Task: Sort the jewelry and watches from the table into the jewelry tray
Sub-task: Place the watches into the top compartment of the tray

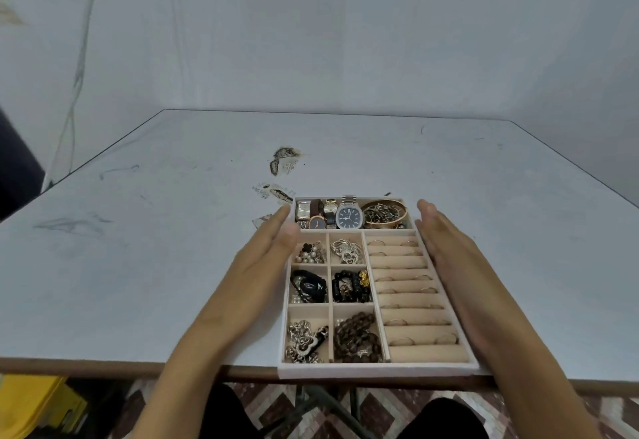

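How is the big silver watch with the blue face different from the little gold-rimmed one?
The silver watch with the blue face is bigger and squarish with rounded corners; the gold-rimmed watch with the dark face is smaller and round. Its rim is gold, the other's silver. Both lie face up in the far compartment of the beige jewelry tray.

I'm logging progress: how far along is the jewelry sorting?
Looks done: watches fill the far compartment of the jewelry tray, rings sit in the roll slots, beads and chains in cells. In hand: left hand and right hand flank the tray, fingers straight. Left: apparently nothing; the table shows only stains.
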The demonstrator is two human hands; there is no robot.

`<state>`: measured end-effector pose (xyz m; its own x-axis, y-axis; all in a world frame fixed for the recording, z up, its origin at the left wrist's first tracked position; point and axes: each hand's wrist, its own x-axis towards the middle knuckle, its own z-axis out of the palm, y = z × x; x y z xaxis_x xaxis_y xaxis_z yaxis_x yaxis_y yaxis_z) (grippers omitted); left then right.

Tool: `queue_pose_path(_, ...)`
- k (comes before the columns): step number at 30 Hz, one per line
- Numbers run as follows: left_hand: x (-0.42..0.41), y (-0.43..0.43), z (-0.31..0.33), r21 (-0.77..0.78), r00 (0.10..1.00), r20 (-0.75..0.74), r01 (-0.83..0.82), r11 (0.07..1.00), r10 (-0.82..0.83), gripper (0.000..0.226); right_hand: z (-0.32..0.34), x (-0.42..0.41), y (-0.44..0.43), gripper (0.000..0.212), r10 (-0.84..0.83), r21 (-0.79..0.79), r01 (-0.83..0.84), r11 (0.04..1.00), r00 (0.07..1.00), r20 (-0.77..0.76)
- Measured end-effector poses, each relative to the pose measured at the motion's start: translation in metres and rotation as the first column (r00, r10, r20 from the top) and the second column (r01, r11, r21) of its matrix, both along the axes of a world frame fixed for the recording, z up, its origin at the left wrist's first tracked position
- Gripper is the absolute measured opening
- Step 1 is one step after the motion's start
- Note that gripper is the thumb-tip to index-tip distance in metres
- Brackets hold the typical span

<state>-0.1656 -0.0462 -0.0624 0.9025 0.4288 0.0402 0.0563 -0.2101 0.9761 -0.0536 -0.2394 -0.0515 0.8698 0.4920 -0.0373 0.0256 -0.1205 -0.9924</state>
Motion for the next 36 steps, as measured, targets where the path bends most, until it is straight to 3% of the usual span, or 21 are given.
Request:
queue_pose_path(3,0.011,-0.021,0.002,-0.079,0.992,-0.013,-0.125,0.989,0.124,0.044,0.002,-0.007,-0.002,0.027,0.002,0.033,-0.001,0.999,0.999,-0.049)
queue_pose_path(6,0.006,-0.039,0.003,-0.123,0.990,0.042,-0.127,0.984,0.133,0.048,0.001,0.004,0.009,0.054,-0.014,-0.053,0.014,0.998,1.000,-0.014)
queue_pose_path(8,-0.002,-0.044,0.006,-0.166,0.988,0.058,-0.131,0.977,0.142,0.051,0.002,0.012,0.017,0.055,-0.063,-0.123,0.065,0.990,0.998,0.021)
queue_pose_path(17,0.001,-0.045,0.010,-0.079,0.991,0.057,-0.114,0.990,0.118,0.054,-0.001,0.010,0.024,0.074,-0.083,-0.126,0.089,0.988,0.995,0.048)
queue_pose_path(21,0.002,-0.041,0.008,-0.175,0.984,0.086,-0.142,0.974,0.159,0.044,0.001,0.002,0.013,0.055,-0.068,-0.055,0.069,0.996,0.997,0.032)
queue_pose_path(36,0.038,-0.019,0.024,-0.148,0.976,0.133,-0.150,0.977,0.170,0.037,0.022,0.024,0.022,0.051,-0.042,0.060,0.038,0.997,0.997,0.068)
